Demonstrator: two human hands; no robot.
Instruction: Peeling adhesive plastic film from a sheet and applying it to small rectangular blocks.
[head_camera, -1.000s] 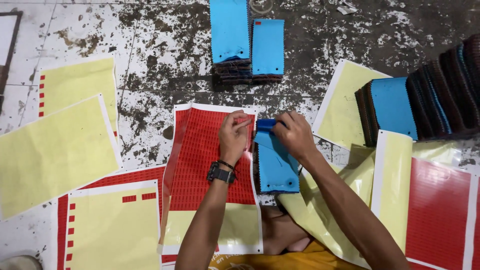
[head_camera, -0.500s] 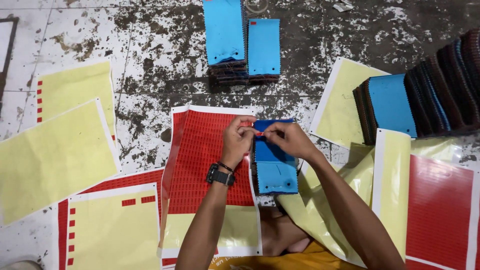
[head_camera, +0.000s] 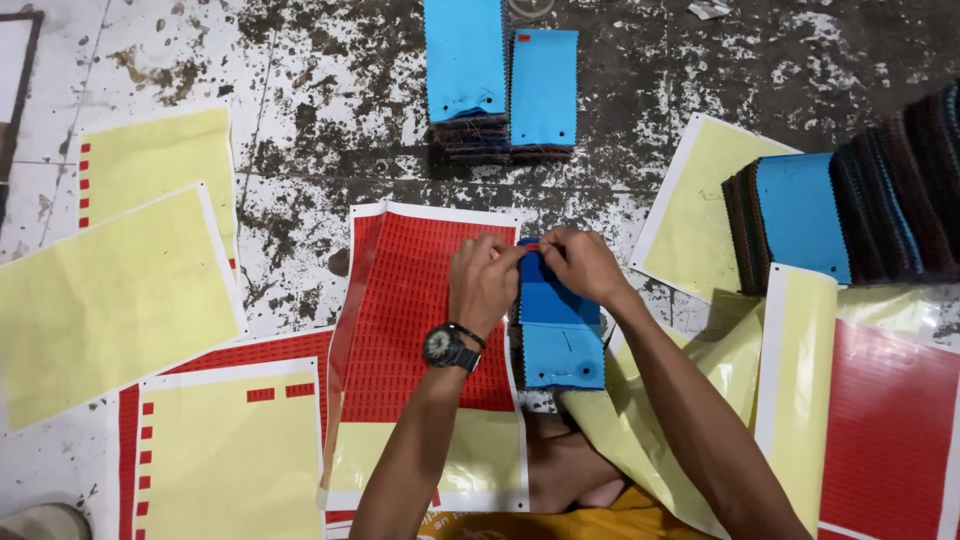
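Blue fabric swatch booklet (head_camera: 560, 325), a stack of pinked-edge cloth samples with a dark button hole near its lower end, is lying on the stained concrete floor (head_camera: 300, 150) just right of a red sticker sheet (head_camera: 410, 300) printed in rows of small labels; left hand (head_camera: 483, 283), wearing a black wristwatch (head_camera: 447, 347), and right hand (head_camera: 582, 264) are meeting at the booklet's top edge, fingertips pinching a small red label (head_camera: 531, 246) between them and pressing it onto the cloth; both hands are clenching lightly on that label, thumb against forefinger, probably so it is going down square at the corner; left wrist is resting across the sticker sheet, seemingly keeping the sheet flat and within reach for peeling; two blue-topped swatch stacks (head_camera: 505, 85) are sitting side by side farther up the floor, one already showing a red tag at its upper corner, so these are reading as finished pieces set clear; row of dark and blue swatch books (head_camera: 850, 210) is leaning at the right on a yellow backing sheet (head_camera: 690, 210); peeled yellow backing sheets (head_camera: 110, 290) are spreading at left, overlapping, apparently discarded out of the way
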